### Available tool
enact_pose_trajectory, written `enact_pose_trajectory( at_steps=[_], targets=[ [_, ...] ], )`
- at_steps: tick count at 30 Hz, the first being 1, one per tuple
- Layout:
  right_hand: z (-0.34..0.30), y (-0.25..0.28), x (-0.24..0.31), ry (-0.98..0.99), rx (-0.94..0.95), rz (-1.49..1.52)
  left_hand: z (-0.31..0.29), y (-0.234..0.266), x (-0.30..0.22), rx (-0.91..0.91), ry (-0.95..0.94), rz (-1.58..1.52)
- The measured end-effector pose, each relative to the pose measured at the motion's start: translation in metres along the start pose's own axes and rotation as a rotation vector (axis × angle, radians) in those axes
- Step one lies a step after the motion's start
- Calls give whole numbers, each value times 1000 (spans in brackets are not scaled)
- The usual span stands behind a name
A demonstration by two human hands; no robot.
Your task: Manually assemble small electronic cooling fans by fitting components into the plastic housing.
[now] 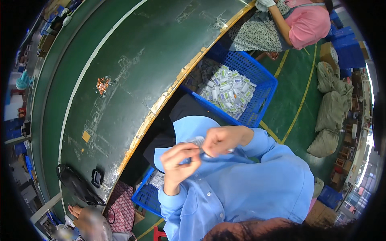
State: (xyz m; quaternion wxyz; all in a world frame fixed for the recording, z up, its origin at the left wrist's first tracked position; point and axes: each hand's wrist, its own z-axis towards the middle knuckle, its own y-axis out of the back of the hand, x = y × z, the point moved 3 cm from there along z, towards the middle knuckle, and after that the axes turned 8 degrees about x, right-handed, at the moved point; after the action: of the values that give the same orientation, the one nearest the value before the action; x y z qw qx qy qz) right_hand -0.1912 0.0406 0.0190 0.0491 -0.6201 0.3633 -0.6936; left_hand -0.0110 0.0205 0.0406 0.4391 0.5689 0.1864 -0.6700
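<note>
Scuffed green tabletop point(124, 96), upper left. Centre: small whitish blurred piece point(198, 140) between left grip point(179, 161) and right grip point(225, 139), both narrowed, hold unclear.

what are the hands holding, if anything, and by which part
A small pale piece seems to be held between the left hand and right hand; blur hides which part is gripped.
</note>
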Motion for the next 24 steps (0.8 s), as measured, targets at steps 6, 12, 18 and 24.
enact_pose_trajectory(
  at_steps=[6, 12, 18, 24],
  targets=[
    [-45, 31, -12, -57, -204, 83, -10, 38, 11, -196, 132, -123],
    [-125, 146, -73, -873, -1133, -1407, 4, 33, 8, -197, 83, -64],
    [-20, 47, -8, 179, -762, -992, 55, 15, -16, -177, -68, 136],
    [26, 62, 16, 433, -759, -1237, 78, 17, -21, -106, -265, 241]
  ],
)
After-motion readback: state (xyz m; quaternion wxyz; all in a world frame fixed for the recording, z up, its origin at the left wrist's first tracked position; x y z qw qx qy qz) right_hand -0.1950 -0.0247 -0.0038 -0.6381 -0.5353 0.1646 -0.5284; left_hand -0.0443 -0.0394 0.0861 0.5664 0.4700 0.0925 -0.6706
